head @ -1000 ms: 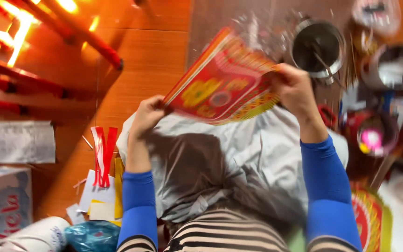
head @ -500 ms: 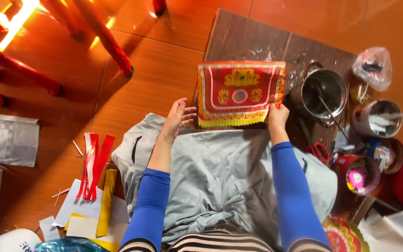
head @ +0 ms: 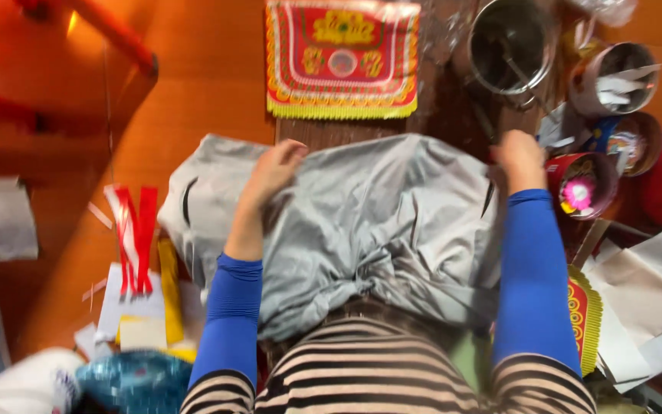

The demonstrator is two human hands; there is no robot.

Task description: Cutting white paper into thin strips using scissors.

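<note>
A red and yellow decorated paper piece (head: 342, 60) with a fringed edge lies flat on a dark board (head: 453, 115) ahead of me. Neither hand touches it. My left hand (head: 273, 170) rests on the grey cloth (head: 377, 222) spread over my lap, fingers loosely curled, nothing visibly held. My right hand (head: 519, 157) sits at the cloth's right edge near a red cup (head: 585, 184); whether it grips anything is unclear. Blue sleeves cover both forearms.
A metal pot (head: 509, 47) and several round containers (head: 614, 77) stand at the upper right. Red paper strips (head: 136, 238) and yellow and white sheets lie at the left on the wooden floor. More paper (head: 645, 299) is stacked at the right.
Both hands let go of the red and yellow paper piece, which now lies flat on the board, and drew back onto the grey cloth.
</note>
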